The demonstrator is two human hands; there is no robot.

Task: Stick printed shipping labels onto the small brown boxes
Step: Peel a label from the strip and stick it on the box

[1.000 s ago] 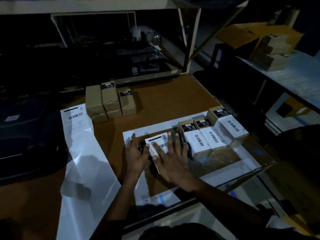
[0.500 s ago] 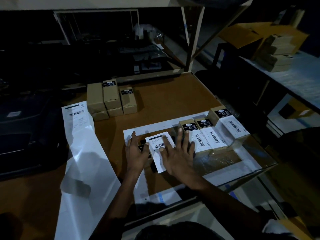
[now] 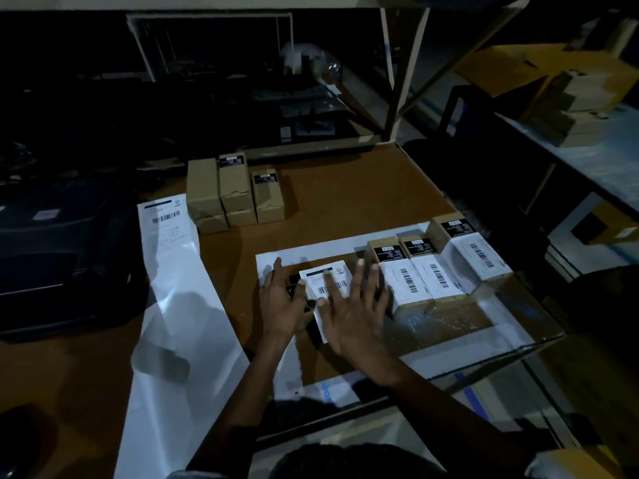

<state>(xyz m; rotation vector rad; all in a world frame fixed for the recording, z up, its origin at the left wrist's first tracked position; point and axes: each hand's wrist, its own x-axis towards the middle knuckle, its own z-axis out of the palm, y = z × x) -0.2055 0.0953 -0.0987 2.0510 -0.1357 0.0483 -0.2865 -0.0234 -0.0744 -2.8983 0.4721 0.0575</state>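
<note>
Right hand (image 3: 349, 309) spread flat on a label (image 3: 323, 283), left hand (image 3: 280, 300) steadying the box (image 3: 304, 314) with relaxed fingers; uneven pressing risks creases or a crooked label.

Dim room, light pooling on a brown tabletop (image 3: 345, 188); a pale metal shelf frame (image 3: 394, 81) rises at its far edge, dark clutter behind, and a grey side bench (image 3: 601, 157) stands to the right

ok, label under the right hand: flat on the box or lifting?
Mostly flat: right hand presses label down; its near end overhangs the box.
</note>
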